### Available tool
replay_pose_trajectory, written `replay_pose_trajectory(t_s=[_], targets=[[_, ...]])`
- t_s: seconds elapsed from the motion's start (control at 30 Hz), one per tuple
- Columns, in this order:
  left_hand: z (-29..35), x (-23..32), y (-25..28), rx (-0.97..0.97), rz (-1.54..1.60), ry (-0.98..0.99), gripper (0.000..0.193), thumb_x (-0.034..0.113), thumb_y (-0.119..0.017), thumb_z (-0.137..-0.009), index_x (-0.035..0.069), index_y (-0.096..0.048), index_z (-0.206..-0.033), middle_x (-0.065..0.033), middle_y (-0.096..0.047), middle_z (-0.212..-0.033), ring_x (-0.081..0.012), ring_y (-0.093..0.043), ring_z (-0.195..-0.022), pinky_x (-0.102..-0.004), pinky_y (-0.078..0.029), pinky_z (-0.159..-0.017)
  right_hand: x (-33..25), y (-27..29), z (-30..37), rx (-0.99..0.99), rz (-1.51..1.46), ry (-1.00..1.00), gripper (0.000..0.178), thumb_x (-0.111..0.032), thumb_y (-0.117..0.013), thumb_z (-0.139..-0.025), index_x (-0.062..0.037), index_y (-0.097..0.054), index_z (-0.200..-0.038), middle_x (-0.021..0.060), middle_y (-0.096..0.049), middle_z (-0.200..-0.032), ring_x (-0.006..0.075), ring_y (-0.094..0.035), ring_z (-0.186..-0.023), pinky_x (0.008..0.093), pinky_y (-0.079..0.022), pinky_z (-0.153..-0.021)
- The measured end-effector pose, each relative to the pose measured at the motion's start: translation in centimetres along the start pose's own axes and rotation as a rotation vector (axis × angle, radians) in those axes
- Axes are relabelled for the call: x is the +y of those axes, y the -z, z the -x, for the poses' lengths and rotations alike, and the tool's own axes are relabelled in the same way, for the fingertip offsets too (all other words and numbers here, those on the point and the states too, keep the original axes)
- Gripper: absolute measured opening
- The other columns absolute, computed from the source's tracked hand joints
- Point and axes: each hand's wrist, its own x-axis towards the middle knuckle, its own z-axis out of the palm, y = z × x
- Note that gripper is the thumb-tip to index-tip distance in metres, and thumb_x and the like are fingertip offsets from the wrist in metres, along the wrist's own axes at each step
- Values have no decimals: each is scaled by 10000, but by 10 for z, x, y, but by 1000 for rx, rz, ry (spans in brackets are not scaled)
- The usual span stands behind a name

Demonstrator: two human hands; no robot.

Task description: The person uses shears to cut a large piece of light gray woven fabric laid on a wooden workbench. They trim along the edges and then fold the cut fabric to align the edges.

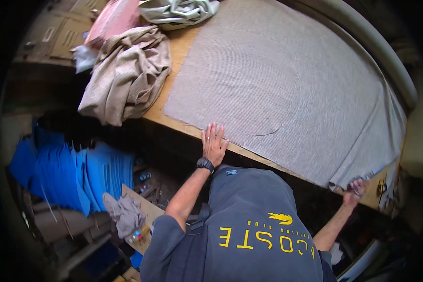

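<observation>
A large grey-beige ribbed fabric (268, 80) lies spread over the wooden table. My left hand (214, 146) rests flat on its near edge, fingers stretched out, holding nothing. Close to the table's right corner, my right hand (354, 190) is closed around a dark, shiny metal tool (360, 183) that looks like scissors. The tool is small and partly covered by my fingers, at the fabric's near right corner. A curved line marks the cloth to the right of my left hand. Folds run through the fabric's right side.
A crumpled beige cloth (131, 70) hangs over the table's left end, beside pink material (113, 23) and a pale green bundle (178, 11). A long fabric roll (376, 37) borders the far right. Blue sheets (75, 169) are stacked at lower left, near a grey rag (126, 214).
</observation>
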Motion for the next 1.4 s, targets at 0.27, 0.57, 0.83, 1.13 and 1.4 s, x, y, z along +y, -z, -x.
replay_pose_trajectory(t_s=[0.27, 0.57, 0.83, 1.13, 1.4], targets=[[-57, -15, 25, -100, 360, -324, 388, 123, -593, -928, 67, -583, -1312, -137, -473, -1475, -359, -353, -1425, -541, -238, -1179, 125, -215, 197, 31, 652, -242, 227, -241, -677, -925, -29, -633, -857, 18, -595, -634, 104, -579, -553, 253, -467, -513], [-172, 70, -16, -222, 154, -830, 449, 166, -577, -961, 168, -520, -1406, -129, -385, -1537, -359, -303, -1450, -555, -217, -1190, 207, -246, 304, -38, 954, -459, 402, -403, -760, -868, -26, -630, -817, 44, -597, -613, 126, -561, -583, 329, -452, -580], [-165, 77, -31, -244, 39, -877, 458, 315, -499, -1005, 211, -485, -1451, -154, -300, -1589, -365, -224, -1487, -544, -104, -1218, 220, -227, 325, -75, 954, -545, 485, -499, -756, -839, -30, -633, -825, 80, -584, -635, 192, -556, -599, 367, -453, -610], [-166, 82, -23, -297, 18, -856, 458, 298, -480, -1014, 212, -485, -1464, -153, -269, -1608, -355, -191, -1502, -522, -81, -1225, 218, -258, 266, -176, 1075, -410, 590, -611, -665, -860, -23, -621, -869, 164, -645, -723, 348, -649, -723, 459, -482, -695], [-166, 82, -25, -301, 19, -850, 464, 298, -481, -1012, 186, -475, -1463, -146, -273, -1605, -346, -189, -1503, -519, -85, -1228, 227, -271, 261, -95, 1076, -352, 551, -541, -702, -866, -1, -615, -798, 185, -623, -665, 360, -644, -659, 441, -487, -626]])
